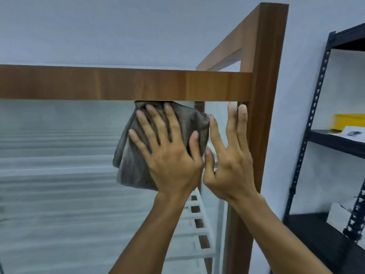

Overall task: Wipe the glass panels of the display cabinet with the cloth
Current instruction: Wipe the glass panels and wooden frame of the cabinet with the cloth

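The display cabinet has a brown wooden frame [126, 84] and a front glass panel [59, 147] that reflects pale stripes. My left hand [167, 151] presses a crumpled grey cloth [128, 161] flat against the glass, just under the top rail, with its fingers spread. Beside it, my right hand [231, 155] lies with straight, spread fingers on the glass next to the right wooden post [260, 107] and holds nothing.
A black metal shelving rack [316, 119] stands right of the cabinet, with a yellow box [347, 121] and papers [353, 133] on a shelf. White slatted shelf supports [197, 230] show through the glass. A pale wall lies behind.
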The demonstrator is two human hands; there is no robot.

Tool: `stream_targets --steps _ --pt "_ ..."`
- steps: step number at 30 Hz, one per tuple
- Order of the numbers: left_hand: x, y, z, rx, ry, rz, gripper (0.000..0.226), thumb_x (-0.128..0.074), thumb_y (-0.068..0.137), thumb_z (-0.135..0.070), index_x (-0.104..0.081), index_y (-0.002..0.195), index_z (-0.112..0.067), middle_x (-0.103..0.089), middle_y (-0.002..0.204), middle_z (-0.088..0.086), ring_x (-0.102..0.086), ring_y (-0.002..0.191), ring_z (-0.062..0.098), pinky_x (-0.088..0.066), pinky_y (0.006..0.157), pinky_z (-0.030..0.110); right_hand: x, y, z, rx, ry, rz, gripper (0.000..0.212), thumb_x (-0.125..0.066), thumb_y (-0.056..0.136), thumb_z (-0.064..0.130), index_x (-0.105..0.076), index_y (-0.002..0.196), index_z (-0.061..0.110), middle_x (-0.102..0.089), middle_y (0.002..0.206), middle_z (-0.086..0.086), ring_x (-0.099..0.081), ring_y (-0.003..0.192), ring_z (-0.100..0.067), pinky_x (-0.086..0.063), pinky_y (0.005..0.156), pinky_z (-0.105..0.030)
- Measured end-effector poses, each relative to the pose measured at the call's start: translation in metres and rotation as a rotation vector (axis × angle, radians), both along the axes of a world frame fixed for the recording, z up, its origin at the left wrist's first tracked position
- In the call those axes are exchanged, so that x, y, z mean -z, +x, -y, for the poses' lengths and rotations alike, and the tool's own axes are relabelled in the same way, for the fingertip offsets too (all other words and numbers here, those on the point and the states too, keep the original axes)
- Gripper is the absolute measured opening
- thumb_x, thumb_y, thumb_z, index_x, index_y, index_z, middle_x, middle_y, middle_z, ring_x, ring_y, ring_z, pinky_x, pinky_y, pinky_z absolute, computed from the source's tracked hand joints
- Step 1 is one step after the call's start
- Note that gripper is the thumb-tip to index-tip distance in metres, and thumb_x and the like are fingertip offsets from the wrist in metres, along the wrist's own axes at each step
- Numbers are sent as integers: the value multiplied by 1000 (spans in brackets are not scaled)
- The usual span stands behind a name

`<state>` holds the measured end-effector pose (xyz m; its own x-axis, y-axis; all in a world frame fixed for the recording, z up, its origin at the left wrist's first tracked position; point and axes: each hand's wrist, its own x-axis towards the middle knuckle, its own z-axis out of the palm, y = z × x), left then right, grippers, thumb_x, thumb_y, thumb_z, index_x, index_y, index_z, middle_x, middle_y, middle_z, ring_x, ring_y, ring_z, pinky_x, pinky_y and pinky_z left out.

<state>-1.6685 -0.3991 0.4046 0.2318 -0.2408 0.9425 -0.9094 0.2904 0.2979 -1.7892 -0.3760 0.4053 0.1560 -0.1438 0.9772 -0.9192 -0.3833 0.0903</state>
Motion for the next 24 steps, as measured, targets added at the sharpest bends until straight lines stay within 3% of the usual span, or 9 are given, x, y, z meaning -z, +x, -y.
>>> stream_targets --steps 2,4,6,8,10,14,17,21,24 --pt "7 -4 6 -14 7 22 74 -34 107 -52 -15 165 -10 -11 172 23 -6 159 42 -4 127 65 -1 -17 -3 104 -64 36 68 -57 93 17 -38 156 5 -18 166 -25 -4 157 -39 -3 127 -60" --pt "7 -8 8 -33 5 -7 74 -34 107 -51 -14 166 -10 -10 172 22 -5 159 42 -4 127 65 -7 -35 -1 130 -82 100 66 -50 94 16 -36 158 6 -21 167 -24 -9 157 -42 -4 127 -64" --pt "0 -21 4 -15 -6 -30 74 -33 108 -50 -14 165 -8 -10 172 23 -5 159 43 -4 127 66 -10 -48 1 13 -48 116 63 -45 98 11 -31 158 3 -21 168 -23 -11 158 -41 -25 123 -64" --pt "-3 -40 1 -7 -3 -24 74 -33 108 -50 -13 165 -7 -9 171 25 -4 159 44 -3 127 65 -9 -55 2 -93 -29 132 61 -41 100 7 -24 159 0 -19 169 -19 -10 159 -34 -46 113 -52" --pt "-2 -55 0 5 3 -24 75 -35 108 -49 -12 165 -7 -8 171 25 -4 159 43 -2 127 64 -5 -60 3 -110 -20 120 58 -37 104 10 -24 159 0 -19 170 -16 -9 160 -30 -52 108 -47" --pt "1 -78 0 39 -30 80 71 -30 109 -48 -11 165 -10 -7 172 20 -5 160 39 -1 128 61 -1 -70 8 -149 -17 117 53 -31 108 18 -27 158 0 -22 168 -18 -14 158 -38 -36 119 -60" --pt "5 -80 -3 161 -59 227 65 -19 110 -46 -10 165 -13 0 172 12 1 161 32 4 129 56 3 -70 9 -194 -12 112 53 -31 107 16 -26 157 0 -21 168 -20 -15 157 -41 -19 126 -61" --pt "8 -52 1 223 -94 511 62 -28 108 -39 -18 164 -14 -16 173 9 -3 162 26 3 130 50 5 -70 7 -195 -5 127 54 -34 105 12 -25 158 3 -19 168 -17 -14 158 -40 -18 126 -62" --pt "0 -58 2 202 -140 435 58 -32 108 -34 -26 162 -16 -24 170 6 -10 160 27 2 130 50 7 -69 6 -183 0 152 54 -34 106 13 -25 159 5 -19 169 -16 -14 158 -39 -18 126 -62"
